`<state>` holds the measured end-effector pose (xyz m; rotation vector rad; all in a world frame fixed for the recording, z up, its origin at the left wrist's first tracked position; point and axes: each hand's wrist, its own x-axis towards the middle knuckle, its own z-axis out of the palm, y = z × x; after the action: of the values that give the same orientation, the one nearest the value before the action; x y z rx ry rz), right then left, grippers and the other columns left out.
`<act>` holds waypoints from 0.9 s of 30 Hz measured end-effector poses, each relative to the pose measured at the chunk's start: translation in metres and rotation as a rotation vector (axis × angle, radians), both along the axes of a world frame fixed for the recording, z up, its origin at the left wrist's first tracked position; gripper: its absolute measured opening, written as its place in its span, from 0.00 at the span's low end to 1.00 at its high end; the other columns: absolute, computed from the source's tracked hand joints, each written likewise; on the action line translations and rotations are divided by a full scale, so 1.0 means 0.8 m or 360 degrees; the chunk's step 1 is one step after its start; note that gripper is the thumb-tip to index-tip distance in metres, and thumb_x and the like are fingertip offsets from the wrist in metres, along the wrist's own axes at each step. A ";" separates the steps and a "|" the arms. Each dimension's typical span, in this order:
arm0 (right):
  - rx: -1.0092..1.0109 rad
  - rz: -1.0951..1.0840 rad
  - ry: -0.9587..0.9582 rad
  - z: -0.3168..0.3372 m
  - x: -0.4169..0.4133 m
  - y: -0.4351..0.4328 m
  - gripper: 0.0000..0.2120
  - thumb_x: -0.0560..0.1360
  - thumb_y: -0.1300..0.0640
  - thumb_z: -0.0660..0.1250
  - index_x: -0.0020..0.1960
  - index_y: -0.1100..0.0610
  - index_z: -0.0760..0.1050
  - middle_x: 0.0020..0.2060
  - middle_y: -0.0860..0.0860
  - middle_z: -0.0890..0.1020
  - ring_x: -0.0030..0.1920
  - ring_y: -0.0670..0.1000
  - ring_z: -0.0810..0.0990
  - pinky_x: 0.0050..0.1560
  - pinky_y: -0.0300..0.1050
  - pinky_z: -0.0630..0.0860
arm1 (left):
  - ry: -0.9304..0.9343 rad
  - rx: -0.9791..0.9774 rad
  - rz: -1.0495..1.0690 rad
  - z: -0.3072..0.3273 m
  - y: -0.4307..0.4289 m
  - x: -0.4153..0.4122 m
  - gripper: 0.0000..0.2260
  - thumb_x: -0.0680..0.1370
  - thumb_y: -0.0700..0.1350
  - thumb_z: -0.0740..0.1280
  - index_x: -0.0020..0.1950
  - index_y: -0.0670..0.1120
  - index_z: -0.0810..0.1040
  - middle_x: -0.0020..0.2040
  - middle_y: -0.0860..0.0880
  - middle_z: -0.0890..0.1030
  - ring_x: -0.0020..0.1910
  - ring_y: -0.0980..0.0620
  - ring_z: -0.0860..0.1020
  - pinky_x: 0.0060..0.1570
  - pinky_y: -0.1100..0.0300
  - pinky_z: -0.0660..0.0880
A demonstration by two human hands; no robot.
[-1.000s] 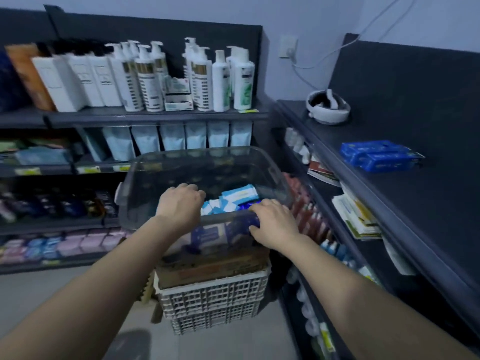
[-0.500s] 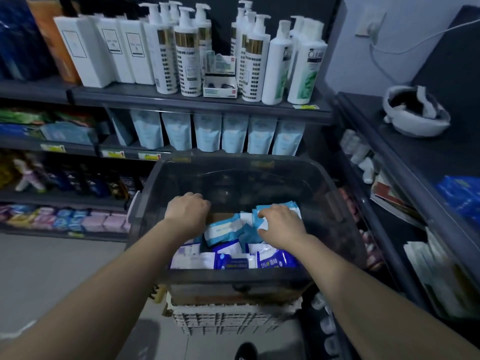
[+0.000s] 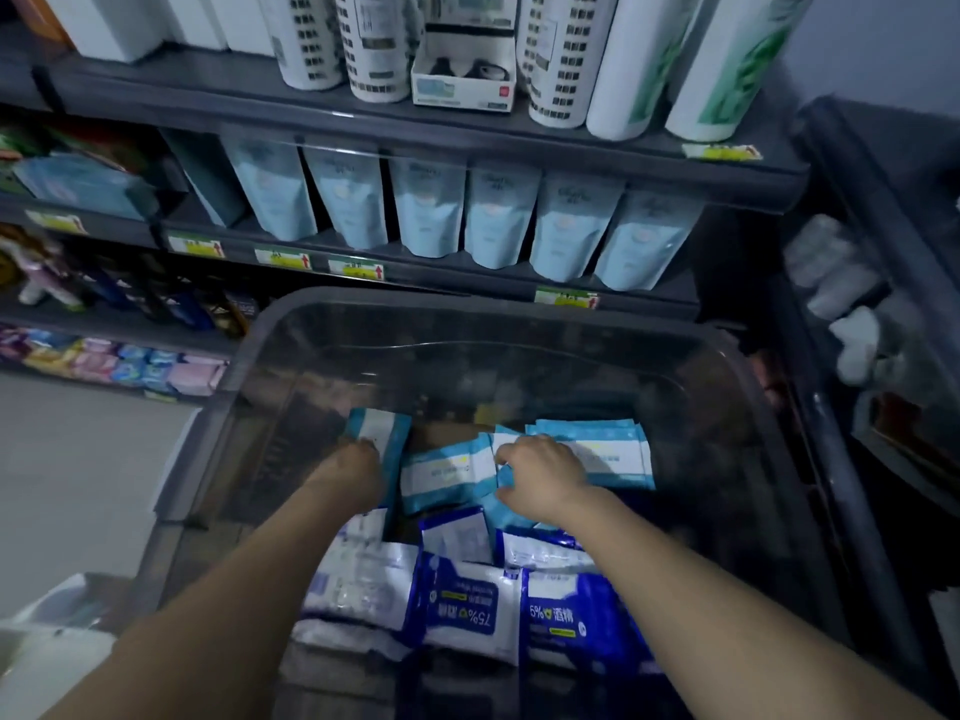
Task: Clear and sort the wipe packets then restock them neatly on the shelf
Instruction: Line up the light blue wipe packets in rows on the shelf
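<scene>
Ahead, dark grey shelving [image 3: 467, 132] stands behind a clear plastic bin [image 3: 467, 299] of light-blue and dark-blue wipe packets [image 3: 462, 610]. Mid-bin, the left hand [image 3: 348, 475] grips an upright light-blue packet [image 3: 382, 436]; the right hand [image 3: 543, 475] pinches a flat light-blue packet [image 3: 449, 472].

head view, looking down, close to bin [image 3: 332, 324]

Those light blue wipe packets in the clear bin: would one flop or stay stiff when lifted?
Probably floppy: the light blue packets lie bent and overlapping in the bin. Likely light, as the left hand holds one up by its edge. The shiny wrap may slip.
</scene>
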<state>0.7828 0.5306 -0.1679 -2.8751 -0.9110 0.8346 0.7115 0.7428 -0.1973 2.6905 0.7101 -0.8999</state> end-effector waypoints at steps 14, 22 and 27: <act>-0.0057 0.0217 -0.0112 -0.094 -0.001 0.079 0.31 0.72 0.58 0.70 0.71 0.54 0.63 0.66 0.53 0.68 0.67 0.55 0.64 0.65 0.49 0.61 | -0.0263 -0.0214 0.0770 -0.062 -0.004 0.000 0.41 0.66 0.49 0.77 0.73 0.43 0.60 0.66 0.42 0.67 0.66 0.41 0.69 0.62 0.48 0.70; 0.0057 0.0078 -0.0032 -0.082 0.017 0.070 0.19 0.73 0.54 0.70 0.62 0.54 0.71 0.60 0.53 0.77 0.62 0.55 0.71 0.59 0.48 0.69 | -0.0413 -0.0411 0.0817 -0.073 -0.005 0.002 0.35 0.66 0.48 0.78 0.68 0.47 0.65 0.65 0.47 0.74 0.63 0.43 0.71 0.60 0.51 0.69; 0.0193 0.0393 -0.0116 -0.059 0.027 0.060 0.15 0.72 0.64 0.68 0.57 0.53 0.72 0.52 0.53 0.80 0.56 0.55 0.75 0.53 0.47 0.68 | -0.0628 -0.0797 0.1029 -0.070 0.012 0.012 0.27 0.68 0.41 0.77 0.65 0.44 0.72 0.56 0.47 0.80 0.53 0.45 0.79 0.54 0.54 0.76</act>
<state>0.8043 0.5787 -0.2148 -2.7418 -1.2965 0.6641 0.7208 0.7523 -0.2529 1.9164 1.0040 -0.3083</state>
